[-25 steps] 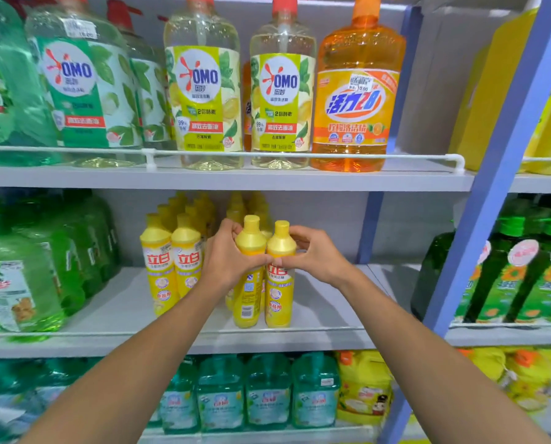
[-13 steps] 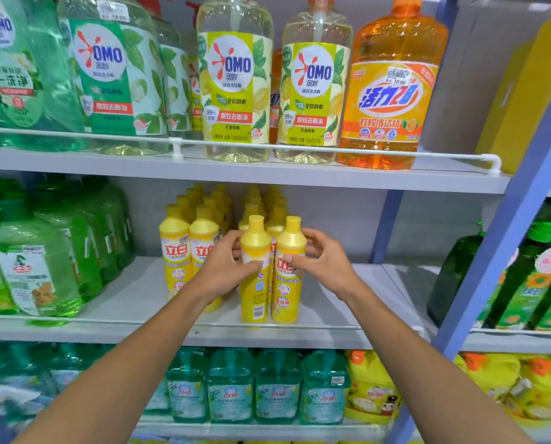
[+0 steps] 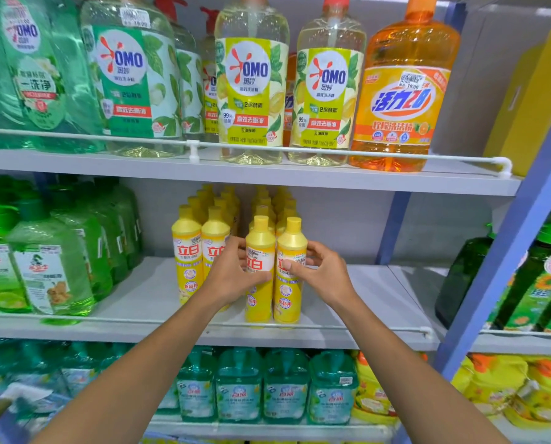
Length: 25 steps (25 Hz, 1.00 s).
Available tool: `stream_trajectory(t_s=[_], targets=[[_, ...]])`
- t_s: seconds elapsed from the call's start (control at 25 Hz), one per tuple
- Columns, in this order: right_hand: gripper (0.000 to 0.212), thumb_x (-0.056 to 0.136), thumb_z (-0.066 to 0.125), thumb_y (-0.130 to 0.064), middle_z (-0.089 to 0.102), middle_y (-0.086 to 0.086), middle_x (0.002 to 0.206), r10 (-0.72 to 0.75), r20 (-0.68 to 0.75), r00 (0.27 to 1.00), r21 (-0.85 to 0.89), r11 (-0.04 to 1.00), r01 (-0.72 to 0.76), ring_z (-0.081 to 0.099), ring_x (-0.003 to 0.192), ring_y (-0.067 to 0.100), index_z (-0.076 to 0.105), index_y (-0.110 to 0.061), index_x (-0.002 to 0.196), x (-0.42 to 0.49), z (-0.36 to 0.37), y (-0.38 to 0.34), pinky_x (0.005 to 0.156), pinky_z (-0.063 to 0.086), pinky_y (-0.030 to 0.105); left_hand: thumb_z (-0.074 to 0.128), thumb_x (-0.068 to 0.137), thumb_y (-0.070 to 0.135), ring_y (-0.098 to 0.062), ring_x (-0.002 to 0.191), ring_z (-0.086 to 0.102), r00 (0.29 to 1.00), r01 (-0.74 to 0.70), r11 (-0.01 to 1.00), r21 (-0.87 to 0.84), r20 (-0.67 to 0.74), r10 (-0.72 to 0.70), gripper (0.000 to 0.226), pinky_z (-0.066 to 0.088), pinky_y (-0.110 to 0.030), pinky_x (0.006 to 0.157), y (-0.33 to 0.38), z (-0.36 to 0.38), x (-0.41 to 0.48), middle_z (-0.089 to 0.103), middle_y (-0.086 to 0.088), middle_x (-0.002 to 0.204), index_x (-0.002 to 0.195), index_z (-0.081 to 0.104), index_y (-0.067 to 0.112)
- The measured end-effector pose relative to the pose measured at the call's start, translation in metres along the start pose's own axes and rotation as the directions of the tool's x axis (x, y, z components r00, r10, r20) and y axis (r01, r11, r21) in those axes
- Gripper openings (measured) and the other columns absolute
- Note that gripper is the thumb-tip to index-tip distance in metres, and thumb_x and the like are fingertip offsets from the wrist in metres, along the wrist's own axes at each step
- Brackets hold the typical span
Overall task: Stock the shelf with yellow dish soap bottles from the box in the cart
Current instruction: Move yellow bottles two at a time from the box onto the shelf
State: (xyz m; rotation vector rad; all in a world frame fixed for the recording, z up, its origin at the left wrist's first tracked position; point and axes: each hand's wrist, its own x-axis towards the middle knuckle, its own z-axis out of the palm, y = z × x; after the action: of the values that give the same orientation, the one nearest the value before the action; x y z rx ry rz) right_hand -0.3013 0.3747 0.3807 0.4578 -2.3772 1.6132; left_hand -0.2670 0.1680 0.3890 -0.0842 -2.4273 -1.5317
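Two yellow dish soap bottles stand upright side by side at the front of the middle shelf [image 3: 146, 296]. My left hand [image 3: 232, 274] grips the left front bottle [image 3: 260, 245] around its label. My right hand [image 3: 319, 274] holds the right front bottle [image 3: 291, 245], thumb on its label and fingers curled behind it. Both bottles rest on the shelf just behind the white front rail [image 3: 363, 328]. Rows of the same yellow bottles [image 3: 200, 238] stand to the left and behind them. The cart and the box are out of view.
Green detergent jugs [image 3: 49, 267] fill the left of the middle shelf. Bare shelf lies to the right of the yellow bottles, up to a blue upright post [image 3: 504, 261]. Large OMO bottles [image 3: 251, 81] and an orange bottle [image 3: 402, 91] stand on the shelf above; teal bottles [image 3: 261, 386] below.
Both bottles have come down from slightly lifted to standing on the shelf, and the left one has been turned so its front label shows. My hands stay on them.
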Motion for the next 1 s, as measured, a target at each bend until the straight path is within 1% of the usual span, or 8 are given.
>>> stream_trajectory(t_s=[0.12, 0.24, 0.32, 0.44, 0.52, 0.72, 0.88, 1.0], targets=[[0.059, 0.074, 0.088, -0.04, 0.074, -0.009, 0.113, 0.012, -0.012, 1.0, -0.022, 1.0, -0.013, 0.069, 0.101, 0.004, 0.066, -0.02, 0.125, -0.004, 0.004, 0.003, 0.088, 0.06, 0.027, 0.091, 0.069, 0.017, -0.007, 0.09, 0.067, 1.0, -0.009, 0.999, 0.047, -0.024, 0.011, 0.06, 0.052, -0.014, 0.066, -0.007, -0.002, 0.001, 0.068, 0.006, 0.099, 0.119, 0.059, 0.012], [0.059, 0.076, 0.086, -0.038, 0.073, -0.008, 0.118, 0.025, 0.018, 1.0, -0.011, 1.0, -0.025, 0.069, 0.106, 0.007, 0.064, -0.019, 0.128, -0.004, 0.004, 0.004, 0.095, 0.059, 0.036, 0.091, 0.069, 0.021, -0.002, 0.085, 0.063, 0.996, -0.006, 0.999, 0.044, -0.093, 0.01, 0.055, 0.05, -0.015, 0.065, -0.004, 0.005, -0.003, 0.064, 0.01, 0.095, 0.112, 0.058, 0.016], [0.059, 0.078, 0.085, -0.04, 0.072, -0.009, 0.119, 0.022, 0.023, 1.0, -0.039, 0.999, -0.021, 0.068, 0.104, 0.003, 0.064, -0.018, 0.129, -0.006, 0.003, 0.002, 0.094, 0.058, 0.03, 0.091, 0.069, 0.022, -0.004, 0.087, 0.064, 0.994, 0.003, 1.0, 0.016, -0.108, -0.001, 0.056, 0.052, -0.018, 0.066, -0.006, 0.008, -0.002, 0.064, 0.009, 0.096, 0.111, 0.055, 0.018], [0.063, 0.075, 0.086, -0.045, 0.069, -0.012, 0.113, 0.034, -0.011, 0.999, -0.102, 0.994, -0.035, 0.065, 0.095, -0.004, 0.061, -0.02, 0.127, -0.011, 0.009, 0.001, 0.075, 0.051, 0.008, 0.091, 0.07, 0.018, -0.014, 0.093, 0.07, 0.999, 0.027, 0.999, -0.037, -0.032, -0.028, 0.06, 0.061, -0.031, 0.073, -0.015, 0.006, 0.0, 0.068, 0.003, 0.105, 0.119, 0.057, 0.014], [0.062, 0.075, 0.086, -0.042, 0.07, -0.007, 0.115, 0.034, -0.029, 0.999, -0.133, 0.99, -0.037, 0.064, 0.093, -0.002, 0.061, -0.017, 0.126, -0.013, 0.013, 0.003, 0.073, 0.051, 0.008, 0.09, 0.069, 0.013, -0.017, 0.097, 0.071, 1.0, 0.018, 0.999, -0.035, 0.02, -0.017, 0.063, 0.062, -0.036, 0.078, -0.022, 0.004, 0.001, 0.071, 0.0, 0.11, 0.124, 0.059, 0.012], [0.057, 0.08, 0.084, -0.033, 0.069, -0.006, 0.119, 0.038, 0.009, 0.999, -0.113, 0.993, -0.037, 0.06, 0.092, -0.011, 0.061, -0.016, 0.129, -0.014, 0.013, 0.009, 0.073, 0.049, 0.002, 0.092, 0.068, 0.017, -0.013, 0.093, 0.068, 0.994, 0.018, 1.0, 0.001, -0.106, -0.017, 0.06, 0.061, -0.033, 0.079, -0.022, 0.015, -0.004, 0.068, 0.003, 0.105, 0.118, 0.058, 0.014], [0.056, 0.079, 0.085, -0.03, 0.067, -0.008, 0.111, 0.041, -0.033, 0.999, -0.133, 0.99, -0.045, 0.061, 0.09, -0.009, 0.062, -0.013, 0.128, -0.02, 0.018, 0.018, 0.069, 0.048, 0.0, 0.092, 0.067, 0.016, -0.016, 0.096, 0.07, 0.995, 0.063, 0.998, -0.032, -0.077, -0.065, 0.059, 0.061, -0.036, 0.083, -0.032, 0.014, -0.002, 0.071, 0.0, 0.105, 0.118, 0.062, 0.012], [0.053, 0.081, 0.084, -0.026, 0.068, -0.008, 0.11, 0.034, -0.044, 0.998, -0.131, 0.991, -0.039, 0.06, 0.089, -0.011, 0.063, -0.012, 0.129, -0.018, 0.02, 0.02, 0.07, 0.045, -0.002, 0.092, 0.067, 0.019, -0.012, 0.089, 0.069, 0.991, 0.062, 0.998, 0.01, -0.118, -0.061, 0.054, 0.062, -0.034, 0.078, -0.032, 0.017, -0.005, 0.071, 0.002, 0.099, 0.112, 0.064, 0.013]])
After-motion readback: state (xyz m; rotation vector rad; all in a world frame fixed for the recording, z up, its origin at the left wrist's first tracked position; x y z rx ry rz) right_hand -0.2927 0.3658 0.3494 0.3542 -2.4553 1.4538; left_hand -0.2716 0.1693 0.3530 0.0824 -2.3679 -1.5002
